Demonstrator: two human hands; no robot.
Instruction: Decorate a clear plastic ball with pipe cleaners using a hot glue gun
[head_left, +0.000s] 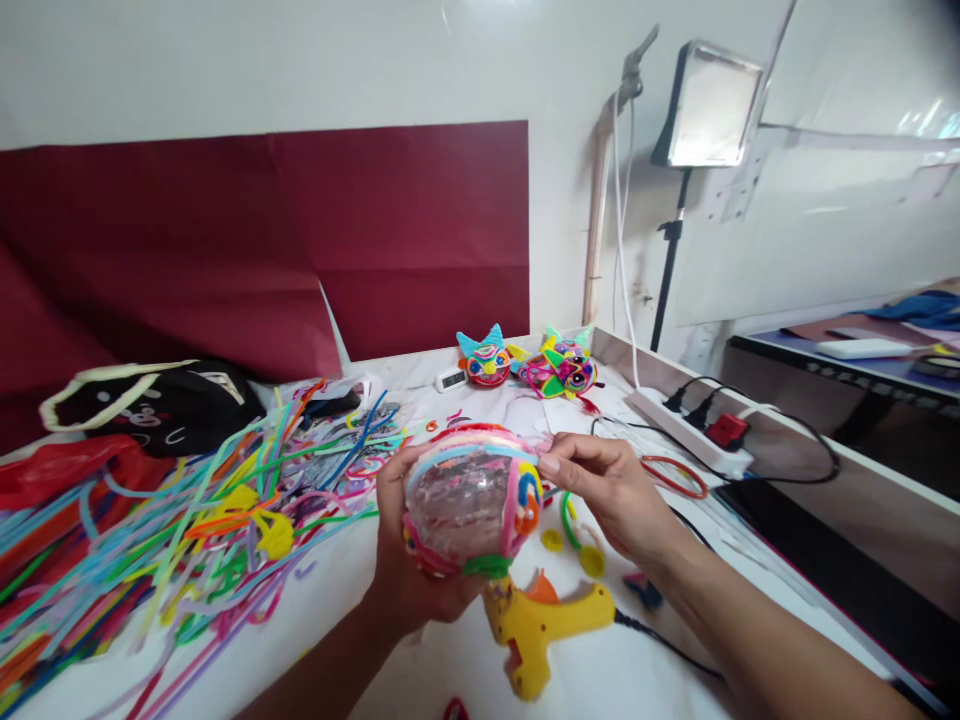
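Note:
My left hand (401, 560) is wrapped round a clear plastic ball (457, 510) partly covered with coloured pipe cleaners. Pink, red, white and light blue strips curve over its top, and a yellow, blue and orange coil sits on its right side. At the ball's upper right edge, my right hand (600, 485) pinches the end of a pipe cleaner (537, 457) with thumb and forefinger. The fingertips partly hide that end. Just below the ball lies a yellow glue gun (551, 625) with a black cord.
Loose pipe cleaners (247, 530) heap across the left, near a black bag (172, 405). Two decorated figures, one blue-eared (487, 360) and one green-eared (562, 365), stand at the back. A power strip (694, 432) and cables lie right. A lamp (712, 105) stands behind.

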